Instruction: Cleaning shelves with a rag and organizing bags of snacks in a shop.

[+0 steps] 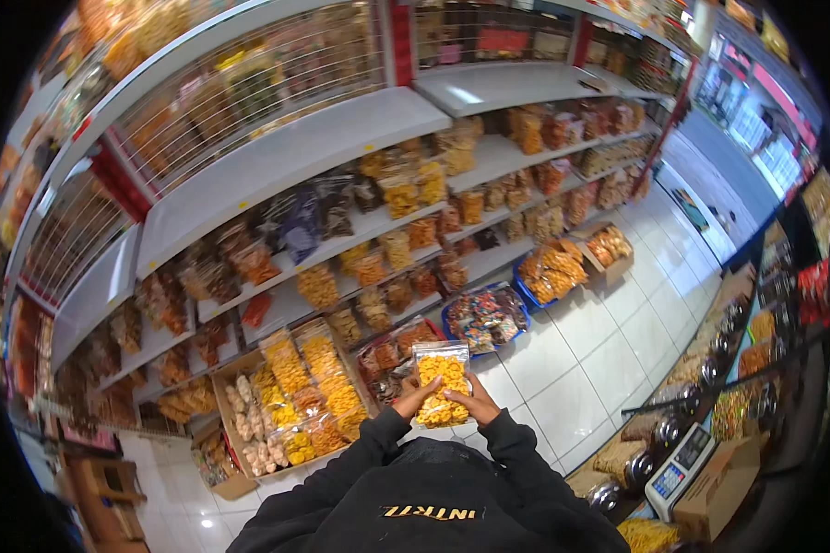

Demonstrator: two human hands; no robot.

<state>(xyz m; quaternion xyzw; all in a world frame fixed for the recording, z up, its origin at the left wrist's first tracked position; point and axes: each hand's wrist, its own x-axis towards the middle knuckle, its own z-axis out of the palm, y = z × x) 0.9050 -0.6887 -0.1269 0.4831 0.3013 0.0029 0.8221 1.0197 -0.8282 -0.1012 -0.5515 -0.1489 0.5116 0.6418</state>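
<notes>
Between both hands I hold a clear zip pouch of yellow ring-shaped snacks (443,390), upright in front of my chest. My left hand (415,399) grips its left edge with the thumb across the front. On the right edge, my right hand (478,401) does the same. Just left of the pouch is a large open cardboard box (250,477) packed with bagged snacks. Behind my left hand lies a red-rimmed container of bagged brown and reddish snacks (391,356). A blue basket of colourful wrapped packets (485,316) stands beyond the pouch.
Shelving (297,159) with bagged snacks runs along the far side. Another blue basket (550,273) and a cardboard box (605,266) stand on the tiled floor (567,366). To the right are a digital scale (679,470), jars and a cardboard box (719,484). A wooden stool (111,480) is at left.
</notes>
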